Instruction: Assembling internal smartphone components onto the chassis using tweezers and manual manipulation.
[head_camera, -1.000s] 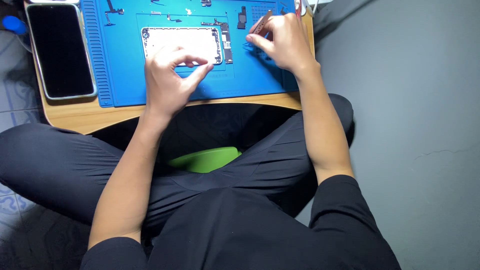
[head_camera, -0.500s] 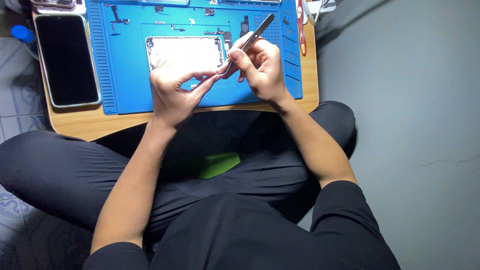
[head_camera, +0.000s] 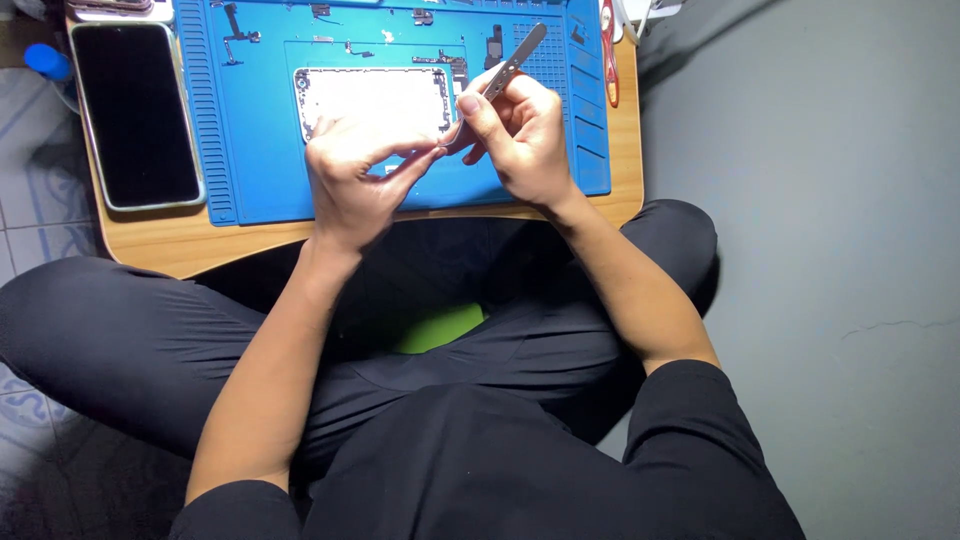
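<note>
both hands (head_camera: 440, 160) stayed joined, pinching tweezers (head_camera: 500, 75); the tiny part at their tips is unreadable

Both forearms are extended forward from the seated body, bare below short black sleeves. The left hand (head_camera: 350, 175) is held palm-down over the blue mat (head_camera: 250, 150), fingers curled, thumb and forefinger pinched together at the tip toward the right. The right hand (head_camera: 520, 135) is raised just beside it over the mat's near edge, fingers curled closed around metal tweezers (head_camera: 497, 80), thumb pressed on top. The two hands nearly meet at the fingertips. Legs are crossed below.
</note>
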